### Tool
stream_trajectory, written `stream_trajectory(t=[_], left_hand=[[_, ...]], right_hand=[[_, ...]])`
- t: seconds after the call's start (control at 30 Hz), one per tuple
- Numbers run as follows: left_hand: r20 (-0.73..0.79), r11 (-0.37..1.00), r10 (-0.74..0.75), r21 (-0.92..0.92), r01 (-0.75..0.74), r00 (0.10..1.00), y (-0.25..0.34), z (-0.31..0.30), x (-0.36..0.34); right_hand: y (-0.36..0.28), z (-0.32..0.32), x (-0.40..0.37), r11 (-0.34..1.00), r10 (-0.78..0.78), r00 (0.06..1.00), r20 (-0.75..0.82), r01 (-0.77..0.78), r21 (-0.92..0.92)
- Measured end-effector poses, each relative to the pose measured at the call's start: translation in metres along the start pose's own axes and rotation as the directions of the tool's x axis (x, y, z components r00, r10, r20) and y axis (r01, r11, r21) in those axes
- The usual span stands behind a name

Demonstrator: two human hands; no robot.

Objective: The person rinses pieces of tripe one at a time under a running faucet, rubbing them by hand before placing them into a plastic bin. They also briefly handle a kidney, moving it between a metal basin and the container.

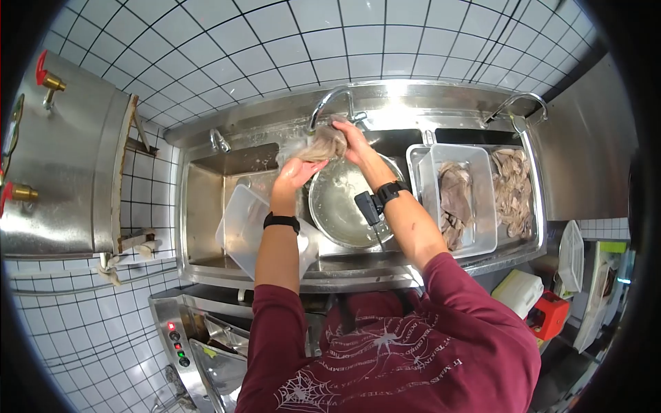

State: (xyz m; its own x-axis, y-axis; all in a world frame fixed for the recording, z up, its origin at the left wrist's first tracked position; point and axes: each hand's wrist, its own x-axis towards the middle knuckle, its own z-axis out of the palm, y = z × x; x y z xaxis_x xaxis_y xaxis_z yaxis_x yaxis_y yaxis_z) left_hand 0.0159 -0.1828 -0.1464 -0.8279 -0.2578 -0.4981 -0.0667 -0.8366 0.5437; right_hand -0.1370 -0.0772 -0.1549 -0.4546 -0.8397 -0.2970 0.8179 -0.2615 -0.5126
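Under the curved middle faucet [329,103], a limp grey-brown piece [326,143], perhaps tripe or meat, is held between my two hands. My left hand [297,172] supports its lower left side with the palm turned up. My right hand [354,143] grips its right side, fingers bent near the faucet. Water splashes around the piece. Below the hands, a round metal basin [344,199] holds cloudy water. Similar pieces [456,196] lie in a clear plastic tub [486,219] on the right, and more [513,186] fill the far right sink compartment.
An empty translucent tub [245,224] sits tilted in the left sink compartment [204,206]. Smaller faucet [219,141] stands at back left, another faucet [518,103] at back right. A steel cabinet [62,158] is far left; a red container [549,314] is lower right.
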Motion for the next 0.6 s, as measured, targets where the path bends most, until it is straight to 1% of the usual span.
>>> stream_trajectory(t=[0.03, 0.07, 0.13, 0.17, 0.2, 0.27, 0.3, 0.33, 0.37, 0.4, 0.43, 0.5, 0.57, 0.6], left_hand=[[0.048, 0.988, 0.093, 0.119, -0.098, 0.994, 0.001, 0.004, -0.006], [0.044, 0.988, 0.099, 0.117, -0.103, 0.994, 0.003, -0.004, -0.004], [0.101, 0.996, 0.073, 0.045, -0.078, 0.992, 0.008, -0.009, -0.002], [-0.009, 1.0, 0.015, -0.025, -0.015, 1.0, 0.011, -0.005, -0.004], [-0.011, 0.999, 0.015, -0.028, -0.016, 1.0, 0.012, -0.005, -0.004], [-0.017, 0.984, 0.058, -0.167, -0.06, 0.998, 0.014, -0.028, 0.01], [0.685, 0.924, 0.137, -0.349, 0.158, 0.715, 0.008, -0.072, 0.044], [0.687, 0.924, 0.139, -0.35, 0.157, 0.713, 0.009, -0.061, 0.041], [0.366, 0.971, 0.097, -0.238, -0.008, 0.925, 0.01, -0.037, 0.028], [-0.016, 0.991, 0.113, -0.065, -0.114, 0.993, 0.011, -0.012, 0.013], [-0.055, 0.987, 0.154, -0.033, -0.156, 0.987, 0.013, 0.005, -0.001], [-0.067, 0.986, 0.154, -0.047, -0.158, 0.986, 0.011, 0.002, 0.011], [-0.08, 0.985, 0.154, -0.062, -0.159, 0.985, 0.011, 0.004, 0.015], [-0.133, 0.978, 0.203, 0.067, -0.196, 0.97, 0.01, 0.004, 0.016]], right_hand=[[0.0, 0.002, -0.001, 0.999, 0.015, 1.0, 0.006, -0.015, 0.038], [0.0, 0.004, -0.001, 0.999, 0.021, 1.0, 0.01, -0.021, 0.036], [0.0, 0.001, -0.001, 0.999, 0.006, 0.996, 0.087, -0.01, 0.038], [0.002, 0.0, 0.002, 0.999, -0.032, 0.996, 0.078, 0.03, 0.024], [0.004, -0.003, 0.003, 0.999, -0.029, 0.997, 0.077, 0.027, 0.022], [0.005, -0.007, 0.008, 0.999, -0.047, 0.999, 0.012, 0.047, 0.026], [0.004, -0.008, 0.009, 0.999, -0.028, 1.0, 0.013, 0.028, 0.034], [0.002, -0.009, 0.009, 0.999, -0.03, 0.999, 0.014, 0.029, 0.03], [0.0, -0.009, 0.009, 0.999, -0.039, 0.999, 0.006, 0.039, 0.014], [-0.001, -0.009, 0.008, 0.999, -0.048, 0.999, -0.003, 0.048, -0.001], [-0.004, -0.007, 0.005, 0.999, -0.048, 0.999, -0.005, 0.048, -0.004], [-0.011, 0.0, -0.001, 0.998, -0.055, 0.994, -0.095, 0.058, 0.026], [-0.012, -0.009, 0.002, 0.997, -0.074, 0.994, -0.08, 0.075, 0.013], [-0.012, -0.013, 0.004, 0.996, -0.09, 0.994, -0.064, 0.09, 0.003]])
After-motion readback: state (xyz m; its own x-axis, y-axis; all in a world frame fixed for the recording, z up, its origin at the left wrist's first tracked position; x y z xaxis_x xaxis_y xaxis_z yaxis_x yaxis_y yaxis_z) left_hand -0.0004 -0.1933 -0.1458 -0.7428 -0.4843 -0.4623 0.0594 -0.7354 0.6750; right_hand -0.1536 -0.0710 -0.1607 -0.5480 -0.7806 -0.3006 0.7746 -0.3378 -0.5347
